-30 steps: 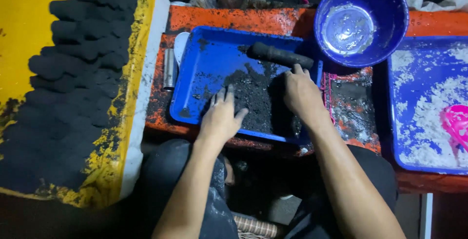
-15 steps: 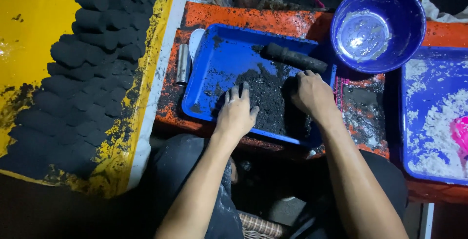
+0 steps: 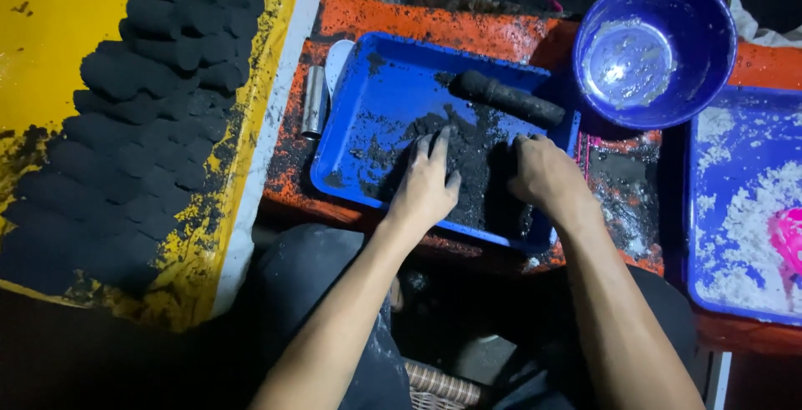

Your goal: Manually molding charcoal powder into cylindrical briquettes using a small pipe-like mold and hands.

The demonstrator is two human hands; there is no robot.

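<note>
A blue tray (image 3: 368, 105) sits on the orange bench and holds a heap of black powder (image 3: 476, 159). My left hand (image 3: 428, 186) lies flat on the left side of the heap, fingers spread and pointing away from me. My right hand (image 3: 547, 174) is curled over the right side of the heap, fingertips dug into the powder. A black cylindrical roller (image 3: 507, 97) rests across the tray's far right corner, just beyond my right hand.
Rows of black pressed briquettes (image 3: 142, 117) cover a yellow board (image 3: 42, 34) on the left. A metal tube (image 3: 314, 101) lies beside the tray. A blue bowl (image 3: 656, 46) stands far right, and another blue tray (image 3: 743, 209) holds white powder and a pink scoop (image 3: 788, 243).
My left hand slid forward and right onto the powder heap. My right hand drew back toward me and curled tighter into the powder. The view drifted slightly.
</note>
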